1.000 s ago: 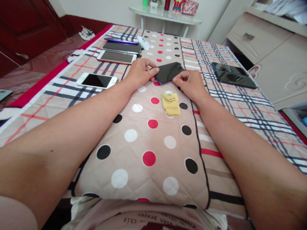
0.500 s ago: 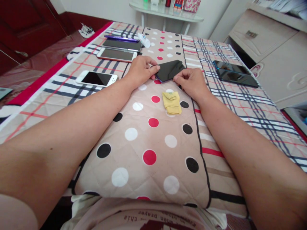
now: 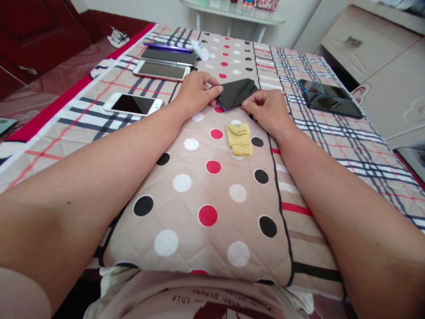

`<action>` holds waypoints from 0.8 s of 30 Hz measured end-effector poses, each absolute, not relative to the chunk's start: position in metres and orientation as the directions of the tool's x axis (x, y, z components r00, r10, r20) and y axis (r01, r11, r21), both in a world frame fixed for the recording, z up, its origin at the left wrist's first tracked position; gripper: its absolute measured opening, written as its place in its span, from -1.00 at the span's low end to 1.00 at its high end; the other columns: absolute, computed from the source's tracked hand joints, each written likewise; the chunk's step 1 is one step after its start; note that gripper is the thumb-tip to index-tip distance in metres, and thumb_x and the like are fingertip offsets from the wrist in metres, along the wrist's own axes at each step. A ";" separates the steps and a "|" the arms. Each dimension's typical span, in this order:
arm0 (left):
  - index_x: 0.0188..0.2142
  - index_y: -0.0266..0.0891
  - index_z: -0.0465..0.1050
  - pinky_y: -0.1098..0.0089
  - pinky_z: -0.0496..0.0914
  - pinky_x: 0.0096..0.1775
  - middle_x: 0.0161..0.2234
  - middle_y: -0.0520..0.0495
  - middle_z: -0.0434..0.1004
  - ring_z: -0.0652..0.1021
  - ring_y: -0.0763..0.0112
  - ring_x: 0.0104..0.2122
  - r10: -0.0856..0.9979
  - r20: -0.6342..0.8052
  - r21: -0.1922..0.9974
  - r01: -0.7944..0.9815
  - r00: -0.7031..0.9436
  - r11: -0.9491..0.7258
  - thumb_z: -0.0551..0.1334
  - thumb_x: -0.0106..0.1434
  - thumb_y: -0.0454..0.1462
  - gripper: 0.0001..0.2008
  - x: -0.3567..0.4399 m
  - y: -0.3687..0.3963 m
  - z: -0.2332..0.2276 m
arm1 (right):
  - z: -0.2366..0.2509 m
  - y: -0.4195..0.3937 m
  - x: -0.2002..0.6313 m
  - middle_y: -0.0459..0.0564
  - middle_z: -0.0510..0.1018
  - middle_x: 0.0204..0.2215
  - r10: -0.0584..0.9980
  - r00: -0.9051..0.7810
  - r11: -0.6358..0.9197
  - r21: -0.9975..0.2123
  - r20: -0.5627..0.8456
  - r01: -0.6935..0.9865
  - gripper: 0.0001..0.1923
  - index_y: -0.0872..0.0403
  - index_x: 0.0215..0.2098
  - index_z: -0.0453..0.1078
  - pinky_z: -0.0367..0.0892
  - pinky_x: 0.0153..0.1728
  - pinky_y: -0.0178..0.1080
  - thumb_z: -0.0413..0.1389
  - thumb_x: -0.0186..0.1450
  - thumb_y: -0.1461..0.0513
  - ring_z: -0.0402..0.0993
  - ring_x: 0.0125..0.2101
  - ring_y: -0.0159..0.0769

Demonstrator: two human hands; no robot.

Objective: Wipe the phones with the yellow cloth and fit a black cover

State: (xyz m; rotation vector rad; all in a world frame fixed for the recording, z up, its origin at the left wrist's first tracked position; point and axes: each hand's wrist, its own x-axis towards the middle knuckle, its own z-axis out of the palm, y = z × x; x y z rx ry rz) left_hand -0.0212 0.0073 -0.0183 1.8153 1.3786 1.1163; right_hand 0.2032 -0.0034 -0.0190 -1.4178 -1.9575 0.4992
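Note:
Between my two hands, a smartphone (image 3: 237, 92) with a glossy black screen is held at a slant over the dotted cloth. My left hand (image 3: 199, 90) pinches its left edge between thumb and fingers. At the near right corner my right hand (image 3: 265, 108) is closed, thumb against the bent forefinger, gripping the phone. Closer to me lies a folded yellow cloth (image 3: 239, 140), apart from both hands. To the left of my left hand a white phone (image 3: 133, 104) rests screen up on the plaid part.
Further back left are a white-framed phone (image 3: 162, 70), a dark phone (image 3: 169, 56), a purple phone (image 3: 168, 47) and a small white bottle (image 3: 200, 50). Two dark phones (image 3: 332, 105) lie at the right. Behind stand a glass shelf (image 3: 232, 9) and a cabinet (image 3: 368, 66).
The view has tilted slightly, so everything sits a little higher in the picture. Both hands keep the same hold on the black-screened phone, with hardly any movement.

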 end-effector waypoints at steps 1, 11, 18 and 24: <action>-0.25 -0.09 0.60 0.39 0.43 -0.25 -0.51 0.04 0.56 0.55 0.41 -0.44 0.957 0.269 0.842 0.457 0.109 -0.289 0.31 0.26 -0.21 -0.91 -0.021 0.008 -0.019 | -0.018 -0.004 0.202 0.01 0.45 -0.51 0.941 -0.190 0.332 -0.649 0.281 0.684 -0.88 0.13 -0.42 0.46 0.28 -0.30 -0.21 0.17 0.27 0.28 0.34 -0.43 -0.32; -0.21 -0.23 0.59 0.43 0.39 -0.31 -0.53 0.04 0.55 0.54 0.49 -0.50 0.932 0.340 0.837 0.412 0.126 -0.361 0.32 0.29 -0.28 -0.90 -0.022 0.012 -0.025 | -0.016 -0.009 0.202 0.02 0.45 -0.50 0.949 -0.190 0.313 -0.696 0.251 0.647 -0.84 0.08 -0.44 0.43 0.29 -0.28 -0.17 0.23 0.27 0.19 0.31 -0.40 -0.29; -0.27 -0.10 0.57 0.39 0.40 -0.29 -0.54 0.11 0.54 0.52 0.50 -0.49 0.940 0.319 0.832 0.440 0.120 -0.338 0.32 0.30 -0.25 -0.97 -0.022 0.010 -0.023 | -0.015 -0.010 0.201 0.03 0.43 -0.52 0.953 -0.178 0.299 -0.693 0.243 0.656 -0.73 0.07 -0.43 0.43 0.29 -0.25 -0.17 0.24 0.27 0.06 0.30 -0.37 -0.29; -0.22 -0.15 0.56 0.44 0.41 -0.29 -0.56 0.16 0.53 0.52 0.55 -0.49 0.937 0.326 0.814 0.467 0.123 -0.345 0.30 0.30 -0.25 -0.93 -0.022 0.008 -0.021 | -0.016 -0.008 0.202 0.02 0.44 -0.51 0.955 -0.197 0.295 -0.674 0.221 0.677 -0.70 0.07 -0.39 0.42 0.26 -0.18 -0.17 0.20 0.32 0.02 0.29 -0.31 -0.29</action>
